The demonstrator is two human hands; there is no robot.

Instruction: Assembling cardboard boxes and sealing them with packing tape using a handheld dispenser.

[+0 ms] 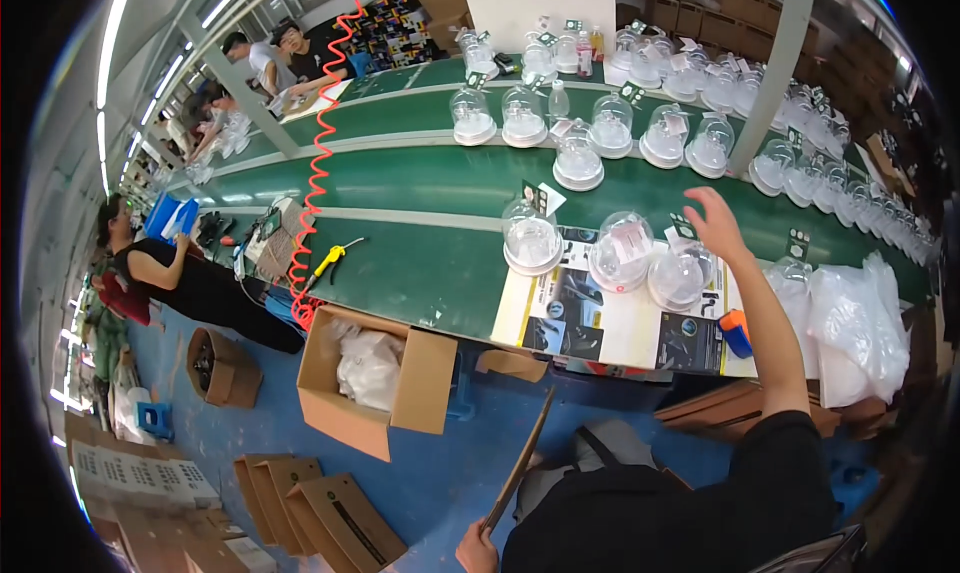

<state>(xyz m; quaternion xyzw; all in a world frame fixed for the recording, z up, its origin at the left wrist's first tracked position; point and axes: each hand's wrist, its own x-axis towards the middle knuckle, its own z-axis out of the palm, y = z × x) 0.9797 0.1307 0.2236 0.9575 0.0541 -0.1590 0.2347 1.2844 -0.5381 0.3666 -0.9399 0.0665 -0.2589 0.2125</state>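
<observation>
My left hand (478, 550) is closed round the lower end of a thin brown cardboard piece (520, 458), seen almost edge-on at my side. Over the bench my right hand (714, 223) stretches forward with its fingers apart and nothing visibly in them. Just below it stands a clear dome on a white round base (680, 278), with a small dark printed tag (683, 227) close by the fingertips. Two similar domes sit to the left, a middle dome (621, 253) and a left dome (532, 238). All three rest on a flat printed cardboard sheet (545, 308).
More domes (611, 128) line the green conveyor (410, 178) beyond. An orange-and-blue tape dispenser (736, 333) and plastic bags (860, 318) lie right. An open carton (425, 378) stands left, below a yellow air gun (330, 260) on a red coiled hose. A co-worker (160, 263) stands far left.
</observation>
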